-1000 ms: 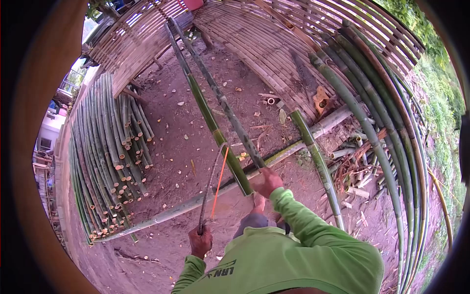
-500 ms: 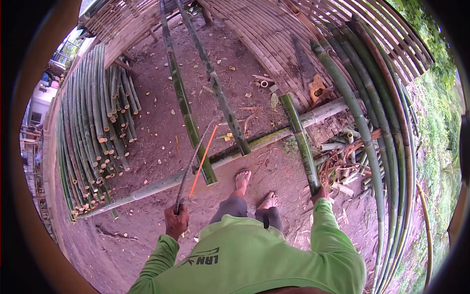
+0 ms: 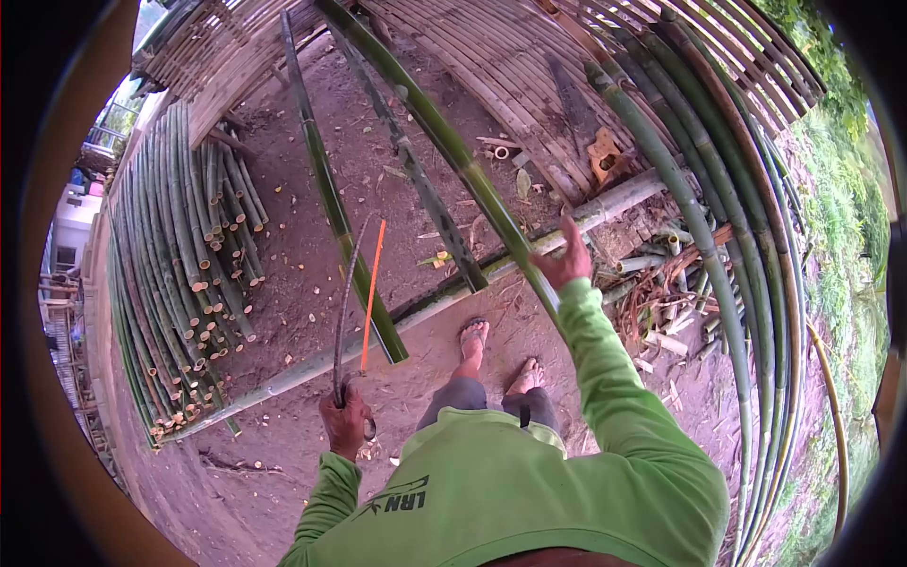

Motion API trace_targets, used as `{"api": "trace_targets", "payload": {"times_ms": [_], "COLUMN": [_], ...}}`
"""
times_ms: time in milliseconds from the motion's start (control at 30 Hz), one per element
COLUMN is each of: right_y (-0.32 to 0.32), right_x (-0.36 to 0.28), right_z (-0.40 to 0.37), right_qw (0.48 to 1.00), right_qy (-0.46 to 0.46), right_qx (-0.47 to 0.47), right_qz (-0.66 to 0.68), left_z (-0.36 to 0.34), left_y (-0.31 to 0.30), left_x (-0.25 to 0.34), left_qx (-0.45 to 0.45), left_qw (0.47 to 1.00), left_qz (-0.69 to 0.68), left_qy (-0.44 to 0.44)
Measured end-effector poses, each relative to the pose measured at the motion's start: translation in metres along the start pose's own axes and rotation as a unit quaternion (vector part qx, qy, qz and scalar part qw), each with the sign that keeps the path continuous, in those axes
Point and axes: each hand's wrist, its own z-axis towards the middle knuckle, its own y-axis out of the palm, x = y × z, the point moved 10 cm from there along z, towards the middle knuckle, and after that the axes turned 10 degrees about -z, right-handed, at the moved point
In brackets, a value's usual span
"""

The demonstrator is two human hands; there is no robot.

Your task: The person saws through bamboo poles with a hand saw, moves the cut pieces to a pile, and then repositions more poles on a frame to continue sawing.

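My left hand (image 3: 346, 421) is wrapped round the grip of a bow saw with a dark curved frame (image 3: 345, 307) and an orange blade (image 3: 374, 288). The saw points away from me, its blade on the right side. My right hand (image 3: 569, 257) has its fingers spread, the thumb beside a long green bamboo pole (image 3: 453, 156). That pole slants from the upper middle down toward me, its near end hidden behind my right sleeve. Two other bamboo poles, a green one (image 3: 326, 189) and a duller mottled one (image 3: 416, 180), lie left of it over a bamboo crossbar (image 3: 283, 380).
A stack of cut bamboo (image 3: 179, 246) lies at the left. Long bamboo poles (image 3: 737, 227) lean at the right, beside a heap of offcuts (image 3: 675, 293). Slatted bamboo panels (image 3: 472, 61) stand at the back. My feet (image 3: 475, 340) are on bare soil near the crossbar.
My right hand has let go of the green bamboo pole's near end and moved forward, fingers spread. The pole has swung down leftward across the crossbar. The saw stays in my left hand.
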Motion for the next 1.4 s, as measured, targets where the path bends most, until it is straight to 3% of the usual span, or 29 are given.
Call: {"api": "trace_targets", "payload": {"times_ms": [67, 133, 167, 233, 333, 367, 500, 700, 933, 1033, 1100, 1200, 1300, 1333, 1400], "right_y": [0.022, 0.051, 0.071, 0.071, 0.102, 0.111, 0.117, 0.064, 0.075, 0.075, 0.073, 0.068, 0.078, 0.073, 0.063], "right_x": [0.1, 0.194, 0.236, 0.264, 0.302, 0.306, 0.281, 0.157, -0.041, -0.149, -0.189, -0.2, -0.101, -0.069, -0.014], "right_z": [-0.065, -0.151, -0.186, -0.213, -0.213, -0.204, -0.188, -0.155, 0.024, 0.136, 0.177, 0.137, 0.053, 0.02, -0.037], "right_qw": [0.993, 0.947, 0.937, 0.949, 0.915, 0.912, 0.912, 0.932, 0.925, 0.963, 0.993, 0.981, 0.958, 0.949, 0.94], "right_qy": [0.018, 0.125, 0.117, 0.142, 0.249, 0.237, 0.174, 0.129, -0.051, -0.083, -0.087, -0.16, -0.098, -0.04, -0.003], "right_qx": [-0.074, -0.245, -0.265, -0.216, -0.273, -0.284, -0.296, -0.264, -0.292, -0.149, -0.063, -0.037, -0.08, -0.166, -0.217], "right_qz": [-0.086, -0.163, -0.193, -0.182, -0.161, -0.175, -0.226, -0.214, -0.238, -0.209, -0.044, -0.101, -0.257, -0.266, -0.263], "left_z": [-0.007, -0.013, -0.013, -0.015, -0.016, -0.014, -0.009, 0.002, 0.015, 0.015, 0.015, 0.01, 0.002, 0.001, -0.003], "left_y": [-0.007, -0.002, -0.001, 0.002, 0.006, 0.008, 0.005, -0.011, -0.032, -0.04, -0.045, -0.049, -0.054, -0.051, -0.045], "left_x": [-0.002, 0.002, 0.002, -0.004, 0.001, 0.001, 0.003, -0.004, -0.018, -0.024, -0.022, -0.012, -0.014, -0.012, -0.008], "left_qx": [-0.004, -0.008, -0.007, -0.009, -0.022, -0.03, -0.019, -0.021, 0.028, 0.043, 0.052, 0.06, 0.085, 0.083, 0.071], "left_qw": [1.0, 0.999, 0.999, 0.997, 0.988, 0.984, 0.989, 0.993, 0.998, 0.999, 0.998, 0.998, 0.996, 0.996, 0.997], "left_qz": [0.011, 0.036, 0.048, 0.071, 0.15, 0.173, 0.145, 0.114, 0.059, 0.027, 0.017, 0.027, 0.024, 0.022, 0.026], "left_qy": [-0.001, 0.003, -0.001, -0.016, -0.016, -0.014, -0.005, 0.009, -0.004, -0.002, -0.001, 0.006, 0.015, 0.022, 0.034]}}
